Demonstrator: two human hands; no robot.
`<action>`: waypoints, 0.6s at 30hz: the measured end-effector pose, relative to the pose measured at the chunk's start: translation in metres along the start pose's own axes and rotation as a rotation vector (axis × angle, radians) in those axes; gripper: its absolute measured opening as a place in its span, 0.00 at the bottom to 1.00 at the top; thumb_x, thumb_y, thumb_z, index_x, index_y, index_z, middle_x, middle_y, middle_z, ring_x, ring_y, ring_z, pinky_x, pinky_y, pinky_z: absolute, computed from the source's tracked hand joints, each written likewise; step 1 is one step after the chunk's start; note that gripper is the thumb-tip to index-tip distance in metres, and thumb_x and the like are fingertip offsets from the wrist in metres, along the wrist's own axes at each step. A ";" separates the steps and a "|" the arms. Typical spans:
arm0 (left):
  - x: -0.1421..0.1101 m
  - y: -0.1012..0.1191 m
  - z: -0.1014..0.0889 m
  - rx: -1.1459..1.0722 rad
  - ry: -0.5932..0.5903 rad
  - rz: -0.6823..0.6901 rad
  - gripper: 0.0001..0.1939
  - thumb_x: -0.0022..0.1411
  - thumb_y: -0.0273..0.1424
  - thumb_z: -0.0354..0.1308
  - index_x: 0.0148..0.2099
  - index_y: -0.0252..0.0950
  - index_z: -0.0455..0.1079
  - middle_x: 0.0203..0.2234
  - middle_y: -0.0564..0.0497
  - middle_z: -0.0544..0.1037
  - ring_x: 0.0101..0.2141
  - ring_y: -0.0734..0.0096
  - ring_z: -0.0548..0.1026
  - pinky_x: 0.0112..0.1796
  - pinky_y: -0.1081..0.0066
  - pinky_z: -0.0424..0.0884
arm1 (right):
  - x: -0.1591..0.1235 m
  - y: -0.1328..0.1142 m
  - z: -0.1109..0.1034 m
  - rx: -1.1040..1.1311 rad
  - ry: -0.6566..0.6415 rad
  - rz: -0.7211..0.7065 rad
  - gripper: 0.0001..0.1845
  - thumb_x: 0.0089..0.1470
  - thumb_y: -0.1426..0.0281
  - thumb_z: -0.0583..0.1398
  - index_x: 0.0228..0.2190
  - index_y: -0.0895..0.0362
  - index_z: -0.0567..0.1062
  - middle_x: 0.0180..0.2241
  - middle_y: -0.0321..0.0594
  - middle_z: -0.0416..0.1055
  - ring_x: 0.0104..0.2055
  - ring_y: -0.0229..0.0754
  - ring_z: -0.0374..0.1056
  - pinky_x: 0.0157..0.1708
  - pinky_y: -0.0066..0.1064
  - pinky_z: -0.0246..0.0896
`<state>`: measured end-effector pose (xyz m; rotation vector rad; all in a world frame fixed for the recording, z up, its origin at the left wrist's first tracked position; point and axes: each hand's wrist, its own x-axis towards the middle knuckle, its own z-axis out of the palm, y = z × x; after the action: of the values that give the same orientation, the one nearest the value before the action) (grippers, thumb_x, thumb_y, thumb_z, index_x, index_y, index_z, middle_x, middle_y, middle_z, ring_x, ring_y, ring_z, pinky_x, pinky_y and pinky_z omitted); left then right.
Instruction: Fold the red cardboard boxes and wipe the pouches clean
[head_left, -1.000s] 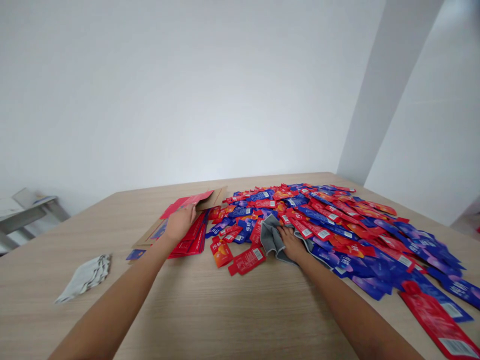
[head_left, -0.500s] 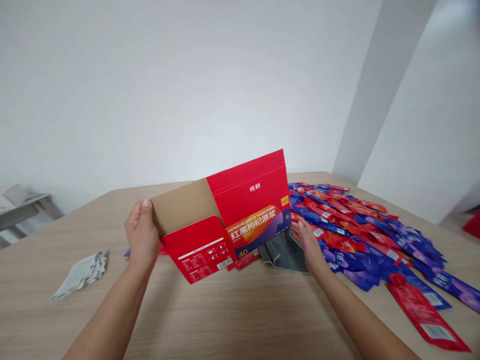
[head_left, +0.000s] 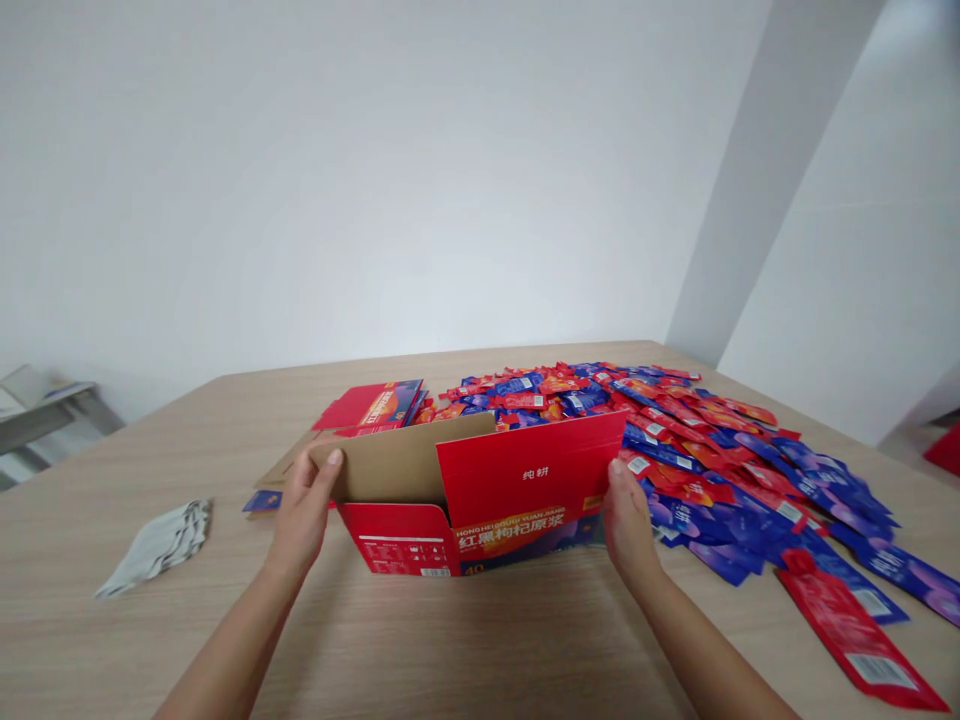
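Note:
A red carton (head_left: 525,480) with an orange and blue printed front and brown inside stands opened out in front of me, its flaps raised. My left hand (head_left: 306,495) pinches the brown edge at its left, thumb on the near side. At the carton's right end, my right hand (head_left: 628,520) holds the side edge, thumb at the upper corner; its other fingers are partly hidden. Beyond the carton lies a large heap of red and blue sachets (head_left: 675,470). Flat folded cartons (head_left: 367,408) are stacked behind my left hand.
A folded white and grey cloth (head_left: 157,545) lies on the wooden table (head_left: 450,660) at the left. One red sachet (head_left: 862,630) lies apart near the right front edge. Another table (head_left: 45,415) stands at the far left, by the wall.
The carton has come down toward the table and turned more level, its inside opened wider. My right hand has closed on its right edge. The stacked cartons behind now show.

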<state>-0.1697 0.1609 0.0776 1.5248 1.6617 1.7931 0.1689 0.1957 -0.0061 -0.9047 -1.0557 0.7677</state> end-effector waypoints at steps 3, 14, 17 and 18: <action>-0.018 -0.006 -0.003 -0.075 -0.136 -0.080 0.27 0.54 0.42 0.56 0.55 0.39 0.59 0.45 0.47 0.71 0.49 0.59 0.68 0.49 0.61 0.66 | -0.011 0.001 -0.003 -0.043 -0.012 -0.066 0.25 0.60 0.55 0.47 0.55 0.52 0.63 0.53 0.41 0.66 0.54 0.47 0.61 0.54 0.45 0.56; -0.048 0.020 0.016 -0.008 -0.313 0.000 0.42 0.49 0.34 0.57 0.63 0.39 0.44 0.57 0.44 0.59 0.60 0.53 0.52 0.59 0.54 0.49 | -0.036 -0.023 0.017 -0.235 -0.235 -0.297 0.28 0.60 0.55 0.45 0.58 0.52 0.56 0.58 0.43 0.59 0.60 0.49 0.53 0.57 0.44 0.49; -0.057 0.030 0.022 0.034 -0.427 0.041 0.41 0.52 0.32 0.55 0.65 0.37 0.41 0.59 0.42 0.57 0.61 0.53 0.50 0.59 0.51 0.47 | -0.036 -0.013 0.013 -0.230 -0.199 -0.224 0.29 0.59 0.53 0.45 0.58 0.53 0.56 0.57 0.44 0.59 0.59 0.50 0.53 0.57 0.45 0.49; -0.061 0.033 0.023 0.054 -0.463 0.056 0.40 0.53 0.32 0.55 0.65 0.37 0.41 0.59 0.42 0.57 0.61 0.53 0.49 0.59 0.51 0.48 | -0.035 -0.009 0.011 -0.217 -0.189 -0.199 0.29 0.59 0.52 0.45 0.57 0.53 0.57 0.57 0.45 0.59 0.59 0.50 0.54 0.57 0.45 0.49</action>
<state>-0.1118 0.1175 0.0700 1.8504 1.4558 1.2901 0.1489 0.1640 -0.0090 -0.9049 -1.3941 0.5873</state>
